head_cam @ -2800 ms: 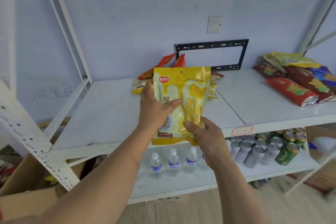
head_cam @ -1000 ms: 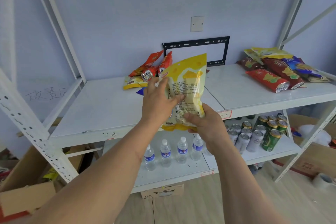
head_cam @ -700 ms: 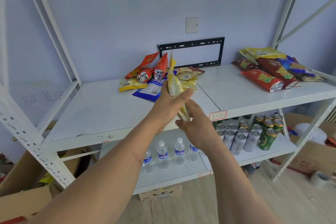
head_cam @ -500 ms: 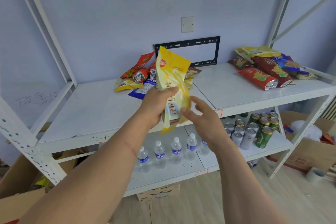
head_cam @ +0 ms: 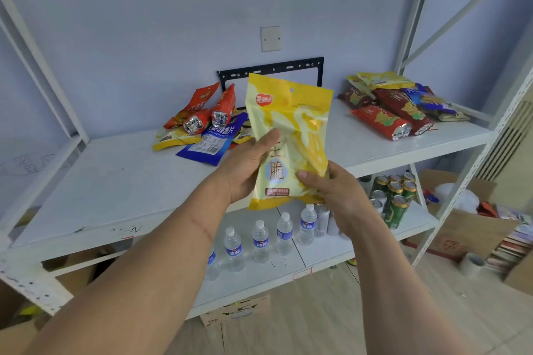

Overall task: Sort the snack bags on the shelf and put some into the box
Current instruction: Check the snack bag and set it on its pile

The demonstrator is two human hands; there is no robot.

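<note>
I hold a yellow snack bag [head_cam: 288, 121] upright in front of the white shelf [head_cam: 115, 181], its printed front facing me. My left hand [head_cam: 245, 170] grips its left edge and my right hand [head_cam: 334, 190] pinches its lower right corner. Behind it on the shelf lies a pile of snack bags [head_cam: 202, 127] in orange, blue and yellow. A second pile of snack bags [head_cam: 398, 106], red, yellow and blue, lies at the shelf's right end. A cardboard box [head_cam: 17, 334] shows at the lower left, partly hidden by my arm.
Water bottles [head_cam: 259, 239] and drink cans [head_cam: 392, 196] stand on the lower shelf. More cardboard boxes [head_cam: 467, 228] and a tape roll [head_cam: 473, 264] sit on the floor at right. White shelf uprights [head_cam: 409, 8] frame both sides.
I turned the yellow bag from its back, through edge-on, to its front facing me. My right hand let go briefly and now grips the lower right corner again.
</note>
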